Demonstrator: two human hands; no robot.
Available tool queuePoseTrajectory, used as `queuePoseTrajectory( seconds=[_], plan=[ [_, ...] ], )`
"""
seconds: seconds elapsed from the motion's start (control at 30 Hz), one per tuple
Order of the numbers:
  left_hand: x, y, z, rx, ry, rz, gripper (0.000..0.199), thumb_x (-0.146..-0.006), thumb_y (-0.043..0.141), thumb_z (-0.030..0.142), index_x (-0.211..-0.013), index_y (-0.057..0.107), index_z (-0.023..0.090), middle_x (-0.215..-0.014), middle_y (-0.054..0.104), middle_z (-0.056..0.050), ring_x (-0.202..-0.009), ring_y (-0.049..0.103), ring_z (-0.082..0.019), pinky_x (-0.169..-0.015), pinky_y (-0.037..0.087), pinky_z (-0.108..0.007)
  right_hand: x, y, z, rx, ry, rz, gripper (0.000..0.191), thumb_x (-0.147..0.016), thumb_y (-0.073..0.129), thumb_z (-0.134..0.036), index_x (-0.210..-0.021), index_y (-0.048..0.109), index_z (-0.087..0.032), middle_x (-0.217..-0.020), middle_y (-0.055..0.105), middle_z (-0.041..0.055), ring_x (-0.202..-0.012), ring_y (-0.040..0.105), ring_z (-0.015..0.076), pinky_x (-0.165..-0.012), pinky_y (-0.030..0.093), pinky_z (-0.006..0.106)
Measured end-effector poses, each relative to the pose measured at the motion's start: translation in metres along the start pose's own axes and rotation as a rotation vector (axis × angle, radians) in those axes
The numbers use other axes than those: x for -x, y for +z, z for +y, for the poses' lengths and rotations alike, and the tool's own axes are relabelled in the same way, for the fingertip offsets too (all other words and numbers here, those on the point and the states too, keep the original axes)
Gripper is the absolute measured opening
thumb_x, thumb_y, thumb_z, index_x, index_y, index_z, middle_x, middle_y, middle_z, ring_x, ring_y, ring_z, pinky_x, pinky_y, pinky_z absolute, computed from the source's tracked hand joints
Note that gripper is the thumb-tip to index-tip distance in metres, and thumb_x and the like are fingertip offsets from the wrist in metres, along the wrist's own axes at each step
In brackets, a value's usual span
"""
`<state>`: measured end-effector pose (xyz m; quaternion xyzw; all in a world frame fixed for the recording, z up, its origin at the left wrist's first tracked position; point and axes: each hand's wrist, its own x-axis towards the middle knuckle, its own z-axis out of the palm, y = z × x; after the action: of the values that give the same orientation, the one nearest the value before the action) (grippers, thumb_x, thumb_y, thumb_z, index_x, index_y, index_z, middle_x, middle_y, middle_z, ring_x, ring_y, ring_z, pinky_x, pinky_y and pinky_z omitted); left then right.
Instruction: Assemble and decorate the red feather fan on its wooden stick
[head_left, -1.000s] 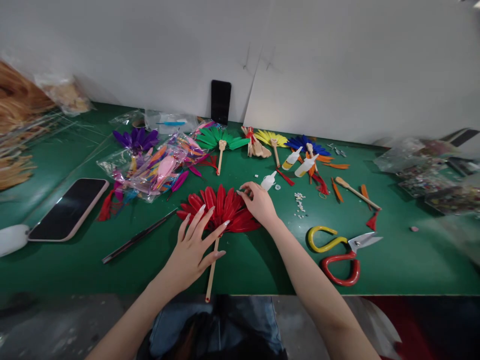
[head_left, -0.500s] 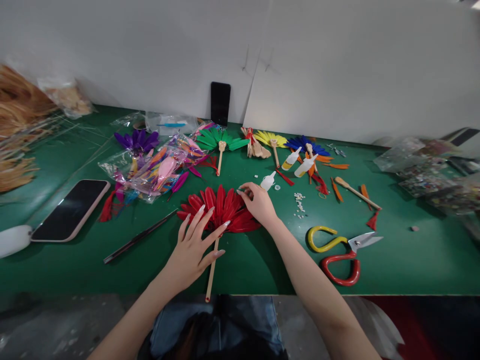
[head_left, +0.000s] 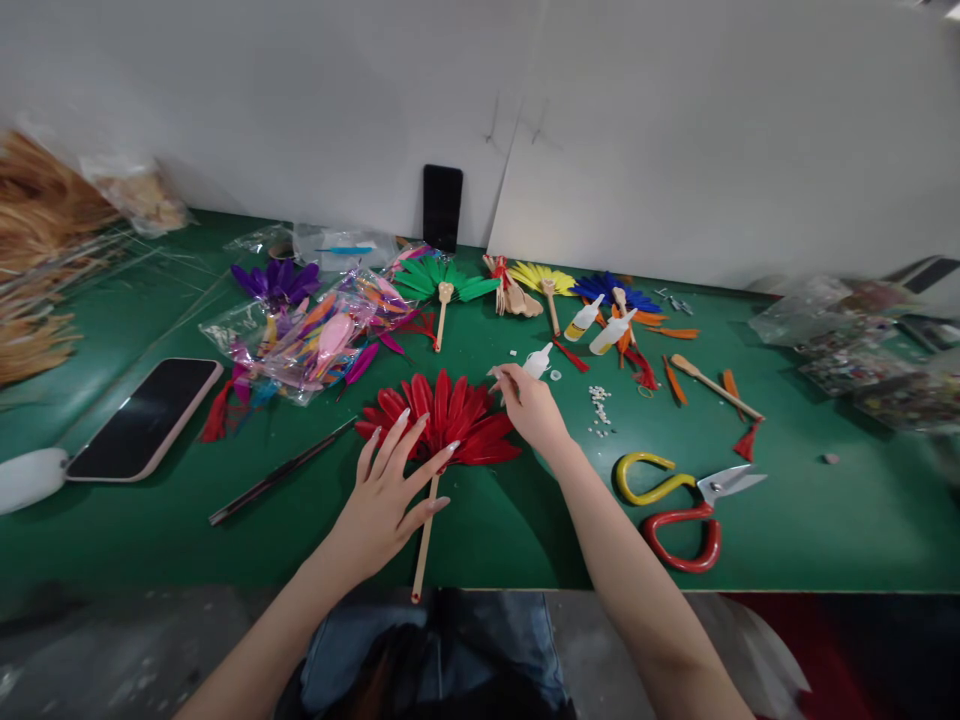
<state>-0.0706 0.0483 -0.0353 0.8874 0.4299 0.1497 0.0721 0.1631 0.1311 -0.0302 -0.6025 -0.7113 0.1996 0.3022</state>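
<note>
A red feather fan (head_left: pixel 480 440) with a thin wooden handle lies on the green table, its handle end at the front edge. My left hand (head_left: pixel 390 480) rests over the fan's base with fingers spread, holding nothing. At the fan's upper right edge is my right hand (head_left: pixel 529 405), its fingers bent and slightly apart, with nothing visible between them. Just behind that hand stands a small white glue bottle (head_left: pixel 537 360), partly hidden by it. Small white beads (head_left: pixel 598 405) lie scattered farther right.
Scissors (head_left: pixel 675 500) lie at right, tweezers (head_left: pixel 281 472) and a phone (head_left: pixel 146 420) at left. Behind are bagged feathers (head_left: pixel 315 335), green (head_left: pixel 442 280), yellow (head_left: pixel 546 280) and purple (head_left: pixel 276 282) fans, and two more glue bottles (head_left: pixel 583 320). A dark phone (head_left: pixel 442 208) leans on the wall.
My right hand has shifted a little right and off the red feathers toward the glue bottle. My left hand stays in place on the fan.
</note>
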Motion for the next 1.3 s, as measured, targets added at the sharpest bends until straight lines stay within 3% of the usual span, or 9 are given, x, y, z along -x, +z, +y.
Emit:
queuePoseTrajectory(
  seconds=[0.77, 0.93, 1.3],
  plan=[
    [-0.001, 0.0, 0.0, 0.003, 0.001, 0.003, 0.05, -0.091, 0.038, 0.042, -0.139, 0.03, 0.032, -0.151, 0.014, -0.005, -0.137, 0.01, -0.031, -0.108, 0.012, -0.052, 0.003, 0.005, 0.004, -0.138, 0.03, -0.028, 0.018, -0.087, 0.045, -0.028, -0.097, 0.058, -0.021, -0.08, 0.068, 0.0038, -0.071, 0.063, 0.0175, -0.068, 0.047, 0.029],
    [-0.002, 0.0, 0.0, 0.01, -0.001, 0.005, 0.05, -0.091, 0.039, 0.042, -0.139, 0.029, 0.033, -0.151, 0.015, -0.004, -0.137, 0.01, -0.03, -0.108, 0.011, -0.051, 0.002, 0.005, 0.004, -0.113, 0.038, -0.028, 0.02, -0.088, 0.045, -0.029, -0.098, 0.06, -0.021, -0.079, 0.068, 0.0039, -0.066, 0.062, 0.0166, -0.065, 0.047, 0.028],
    [0.0, -0.001, 0.001, 0.013, -0.003, 0.015, 0.05, -0.092, 0.037, 0.041, -0.14, 0.028, 0.031, -0.15, 0.015, -0.005, -0.137, 0.01, -0.03, -0.108, 0.01, -0.05, 0.001, 0.007, 0.004, 0.019, 0.004, -0.026, 0.027, -0.091, 0.038, -0.031, -0.096, 0.062, -0.018, -0.086, 0.068, 0.0068, -0.074, 0.061, 0.0192, -0.067, 0.046, 0.029]
  ],
)
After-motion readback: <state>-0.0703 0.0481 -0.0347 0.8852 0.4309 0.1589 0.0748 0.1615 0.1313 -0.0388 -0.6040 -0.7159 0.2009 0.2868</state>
